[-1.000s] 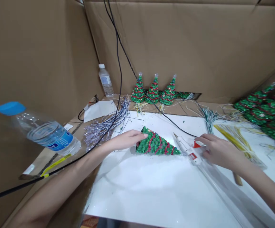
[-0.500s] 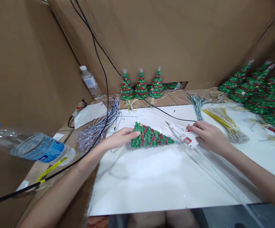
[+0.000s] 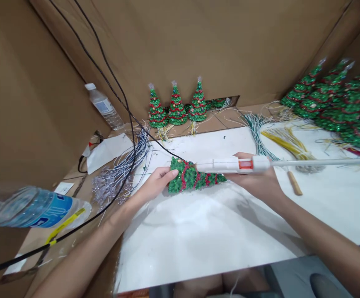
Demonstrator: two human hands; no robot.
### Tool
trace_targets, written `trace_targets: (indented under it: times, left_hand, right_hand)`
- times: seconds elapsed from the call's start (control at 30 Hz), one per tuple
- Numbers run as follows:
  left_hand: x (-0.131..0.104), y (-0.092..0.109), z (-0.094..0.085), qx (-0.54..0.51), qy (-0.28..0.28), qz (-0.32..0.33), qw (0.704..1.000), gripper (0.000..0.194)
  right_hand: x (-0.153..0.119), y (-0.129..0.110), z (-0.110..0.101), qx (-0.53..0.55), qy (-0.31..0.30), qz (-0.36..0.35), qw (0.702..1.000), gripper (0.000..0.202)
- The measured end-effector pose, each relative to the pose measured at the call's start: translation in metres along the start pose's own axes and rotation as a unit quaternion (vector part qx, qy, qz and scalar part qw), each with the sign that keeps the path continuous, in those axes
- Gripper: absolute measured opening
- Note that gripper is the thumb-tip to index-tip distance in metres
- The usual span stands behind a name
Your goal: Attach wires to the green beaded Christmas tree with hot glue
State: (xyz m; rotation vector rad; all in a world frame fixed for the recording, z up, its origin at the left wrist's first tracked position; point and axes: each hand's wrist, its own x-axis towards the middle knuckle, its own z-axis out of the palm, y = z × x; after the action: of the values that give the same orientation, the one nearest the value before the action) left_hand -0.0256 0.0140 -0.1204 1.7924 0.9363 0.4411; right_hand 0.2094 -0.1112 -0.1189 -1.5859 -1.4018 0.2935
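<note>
A small green Christmas tree ornament (image 3: 180, 182) with red garlands lies on its side over the white board (image 3: 198, 236), its tip toward the right. My left hand (image 3: 159, 181) grips its base, thumb on top. My right hand (image 3: 254, 182) is closed around a white hot glue gun (image 3: 220, 164), held level over the tree. The gun's nozzle is at the tree's upper side, near the left garland; I cannot tell whether it touches. A glue stick sticks out of the gun's back to the right. The gun hides most of my right fingers.
Three finished-looking trees (image 3: 176, 105) stand at the back, with more trees (image 3: 350, 103) at right. Wire bundles (image 3: 256, 128) lie on the board. A wooden handle (image 3: 294, 184) is right of my right hand. Bottles (image 3: 105, 105) stand left; a black cable (image 3: 117, 192) crosses the left side.
My right hand has lifted the glue gun and swung it level, bringing its nozzle left to the tree. My left hand keeps its hold on the tree. The whole view has shifted slightly.
</note>
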Motion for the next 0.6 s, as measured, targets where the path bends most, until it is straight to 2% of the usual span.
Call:
trace_targets:
  times: [0.1,0.3,0.6]
  left_hand:
    - [0.0,-0.004,0.001,-0.011,-0.01,0.003,1.0,0.05]
    - [0.003,-0.016,0.002,-0.03,-0.013,0.002,0.999,0.053]
    - [0.003,-0.019,0.003,-0.052,-0.033,-0.002,0.998,0.052]
  right_hand:
    - [-0.005,-0.004,0.004,-0.011,0.002,0.012,1.0,0.01]
    - [-0.017,-0.003,0.003,-0.079,0.005,-0.099,0.992,0.019]
    - [-0.025,0.005,0.012,-0.133,0.005,-0.118,0.984,0.018]
